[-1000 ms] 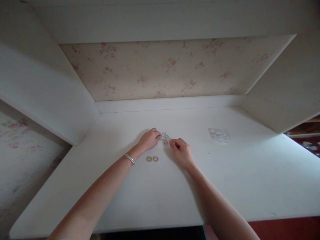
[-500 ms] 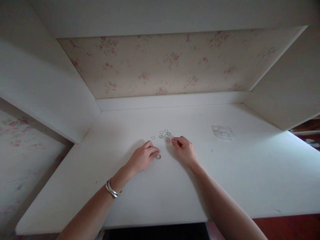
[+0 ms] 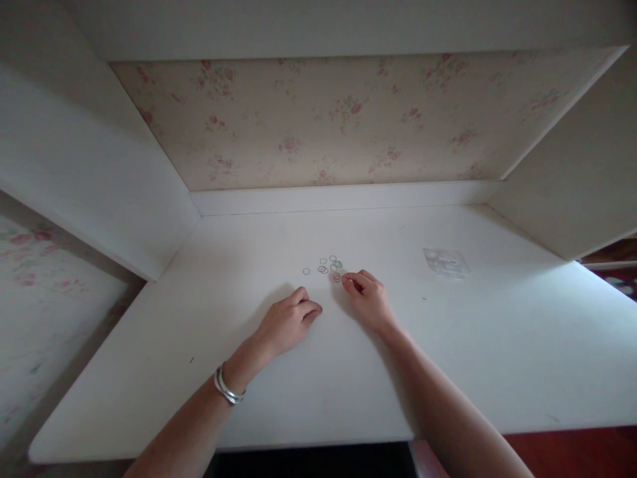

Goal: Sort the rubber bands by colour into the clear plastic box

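White worktop (image 3: 448, 358) | our right hand (image 3: 369, 300): fingers pinched on one small ring at the near edge of the ring cluster (image 3: 329, 264), which lies just beyond them | our left hand (image 3: 287, 322): fingers curled, pressed flat, farther from the cluster | plastic bag (image 3: 446, 261) well right.

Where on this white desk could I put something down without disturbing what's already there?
The near left corner of the white desk, beside the left hand, is bare. So is the near right stretch, below the clear plastic bag, and the strip along the back ledge. It's crowded in the middle, where small rings lie scattered by the right hand.
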A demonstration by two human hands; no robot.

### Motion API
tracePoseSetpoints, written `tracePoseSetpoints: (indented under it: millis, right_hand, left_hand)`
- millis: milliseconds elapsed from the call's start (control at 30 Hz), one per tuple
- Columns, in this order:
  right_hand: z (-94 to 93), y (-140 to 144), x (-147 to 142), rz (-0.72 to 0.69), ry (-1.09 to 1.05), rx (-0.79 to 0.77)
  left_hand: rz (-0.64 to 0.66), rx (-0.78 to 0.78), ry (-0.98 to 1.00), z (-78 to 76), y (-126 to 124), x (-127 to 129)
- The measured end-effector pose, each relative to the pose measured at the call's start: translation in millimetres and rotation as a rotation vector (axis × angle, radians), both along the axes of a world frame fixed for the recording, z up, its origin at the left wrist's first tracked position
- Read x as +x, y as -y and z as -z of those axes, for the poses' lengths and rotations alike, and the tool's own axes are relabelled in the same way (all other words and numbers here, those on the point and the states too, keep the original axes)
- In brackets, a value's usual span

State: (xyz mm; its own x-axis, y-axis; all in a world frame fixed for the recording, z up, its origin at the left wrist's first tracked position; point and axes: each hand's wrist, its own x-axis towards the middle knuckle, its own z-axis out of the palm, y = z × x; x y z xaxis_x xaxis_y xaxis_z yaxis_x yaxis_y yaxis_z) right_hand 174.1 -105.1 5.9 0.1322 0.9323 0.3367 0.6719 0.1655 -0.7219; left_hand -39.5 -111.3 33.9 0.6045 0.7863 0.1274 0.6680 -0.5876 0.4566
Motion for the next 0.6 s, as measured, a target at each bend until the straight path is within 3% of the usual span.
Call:
tracePoseSetpoints:
  millis: [167,367,500,600]
  right_hand:
    - [-1.1,-0.2,0.3,0.01,0.004,0.001]
    - [0.7,-1.1,0.8,0.054,-0.023,0.002]
    - [2.6,-2.9,1.7,0.091,-0.032,-0.007]
    - [4.0,-5.1,2.5,0.129,-0.032,-0.018]
  left_hand:
    - [-0.022,-0.044,0.127,-3.7,-5.6,-6.4]
    - [-0.242,-0.091,0.277,5.2,-31.7,-30.4]
    - [-0.387,-0.264,0.389,10.1,-42.4,-40.7]
    - [-0.4,-0.355,0.414,8.7,-43.0,-39.9]
